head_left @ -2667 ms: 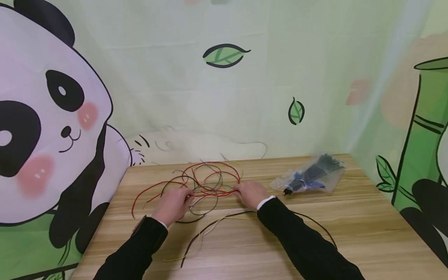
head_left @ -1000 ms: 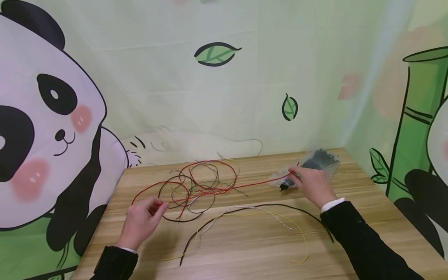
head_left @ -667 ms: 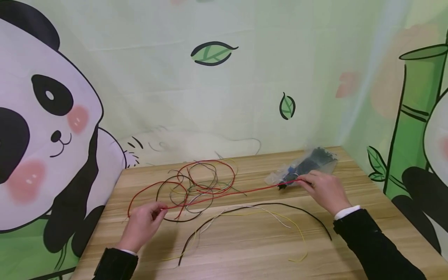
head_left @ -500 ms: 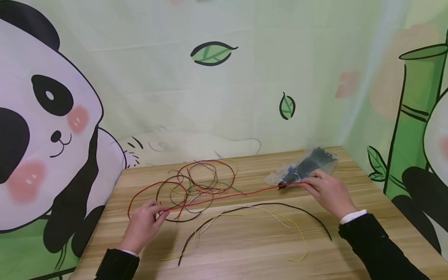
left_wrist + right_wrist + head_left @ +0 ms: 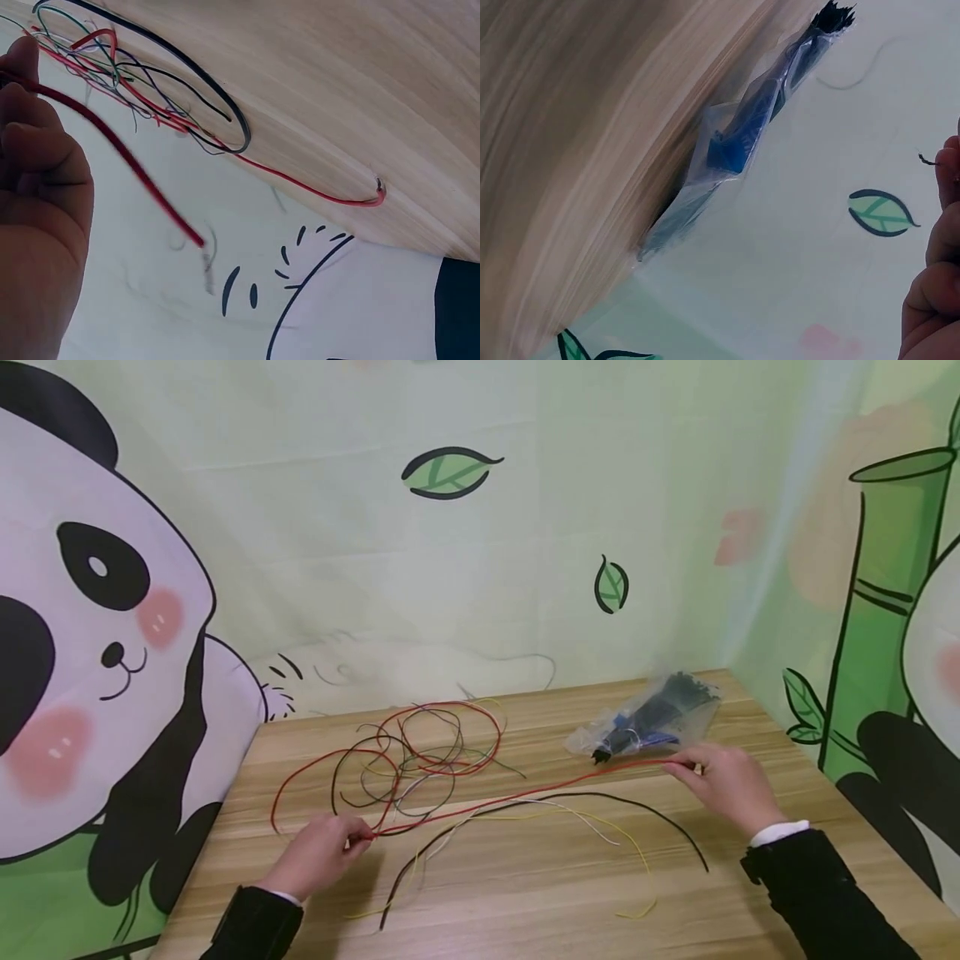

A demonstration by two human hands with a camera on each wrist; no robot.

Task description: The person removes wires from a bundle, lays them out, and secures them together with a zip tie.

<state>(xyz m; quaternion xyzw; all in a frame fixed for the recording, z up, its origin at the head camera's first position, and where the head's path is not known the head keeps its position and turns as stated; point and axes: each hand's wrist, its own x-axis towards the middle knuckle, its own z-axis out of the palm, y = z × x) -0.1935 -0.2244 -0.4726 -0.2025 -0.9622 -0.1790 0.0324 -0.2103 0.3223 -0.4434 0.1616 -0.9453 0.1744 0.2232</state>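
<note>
A red wire [image 5: 517, 795] is stretched in a nearly straight line between both hands, in front of the tangle. My left hand [image 5: 322, 856] pinches it at the left between thumb and fingers. In the left wrist view, a short length of the red wire [image 5: 139, 169] sticks out past the left hand [image 5: 45, 180], its tip stripped to bare strands. At the right, my right hand [image 5: 731, 785] pinches the opposite end. A bare wire tip [image 5: 928, 160] pokes out beside the right hand's fingers [image 5: 949, 225] in the right wrist view.
Behind lies a loose tangle of coloured wires [image 5: 442, 768]. Nearer the front, a black wire [image 5: 600, 794] arcs beside a yellow wire [image 5: 645, 858] and a white wire [image 5: 596, 831]. A clear plastic bag [image 5: 652, 718] with black and blue contents lies at the back right, before a printed backdrop.
Both hands were at the tangle; they have since moved apart, drawing the red wire out to the right. Most recently both hands have come lower, bringing the wire nearer the front.
</note>
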